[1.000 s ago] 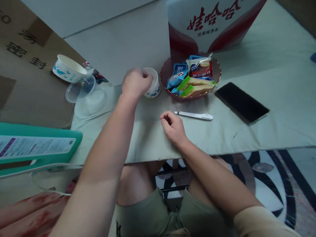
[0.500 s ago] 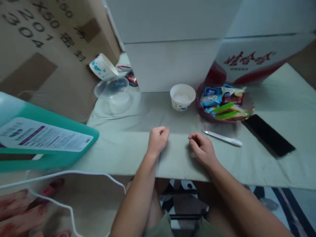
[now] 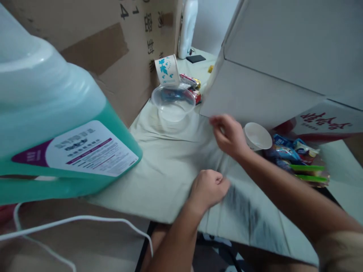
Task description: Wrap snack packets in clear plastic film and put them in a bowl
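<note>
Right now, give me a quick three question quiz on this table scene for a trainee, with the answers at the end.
1. True or false: the left hand holds the paper cup.
2. Which thing lies on its side by the cardboard box? A: the patterned cup; B: the green jug; C: the clear plastic bowl.
3. Fill in: the right hand is raised just left of the ____.

Key
1. False: it is a closed fist resting on the table cloth, with nothing seen in it.
2. A
3. paper cup
</note>
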A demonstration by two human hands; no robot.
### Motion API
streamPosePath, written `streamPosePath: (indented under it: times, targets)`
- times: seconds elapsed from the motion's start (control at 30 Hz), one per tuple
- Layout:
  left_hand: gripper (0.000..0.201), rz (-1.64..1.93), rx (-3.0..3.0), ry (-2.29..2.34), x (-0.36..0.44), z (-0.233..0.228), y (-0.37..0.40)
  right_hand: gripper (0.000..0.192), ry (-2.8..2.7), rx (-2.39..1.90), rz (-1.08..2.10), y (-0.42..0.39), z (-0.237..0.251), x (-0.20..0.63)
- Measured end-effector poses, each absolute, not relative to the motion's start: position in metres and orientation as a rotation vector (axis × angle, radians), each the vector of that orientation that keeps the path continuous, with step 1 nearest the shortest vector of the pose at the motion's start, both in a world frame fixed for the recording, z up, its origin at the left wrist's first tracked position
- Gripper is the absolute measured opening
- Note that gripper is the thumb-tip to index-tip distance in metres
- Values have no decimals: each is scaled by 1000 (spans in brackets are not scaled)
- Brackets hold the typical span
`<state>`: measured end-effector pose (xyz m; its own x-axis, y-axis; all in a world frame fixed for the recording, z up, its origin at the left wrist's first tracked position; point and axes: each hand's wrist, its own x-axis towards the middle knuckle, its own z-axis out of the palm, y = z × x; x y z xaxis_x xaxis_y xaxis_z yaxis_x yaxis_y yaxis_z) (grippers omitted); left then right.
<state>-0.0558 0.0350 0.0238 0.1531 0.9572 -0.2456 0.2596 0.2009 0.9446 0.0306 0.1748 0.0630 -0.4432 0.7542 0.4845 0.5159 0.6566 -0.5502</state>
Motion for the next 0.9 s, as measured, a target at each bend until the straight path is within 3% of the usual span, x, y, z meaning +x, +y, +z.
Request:
streamPosePath:
  times: [0.13,0.27,0.4,0.63,0.77,0.9]
  targets:
    - [38,684,1306,1344,-61,24,37,55,-2181,-1166,349,300,88,-64]
    - [30,546,1436,1278,-57,21,36,63,-2204,-1485,305,380,91,-107]
    - [33,388,1507,1250,-53,16,35,73,-2339,-1726,350,404,62,-112]
    - [29,359,1569,1199,-52,13,33,101,-2412,-1681,475,395,26,-108]
    - [28,456,1541,1237,-54,14,32,88,-2387,-1759,431,366,31,-113]
    - [28,455,1558,1309,-53,17,32,61,-2381,-1827,421,325,41,-124]
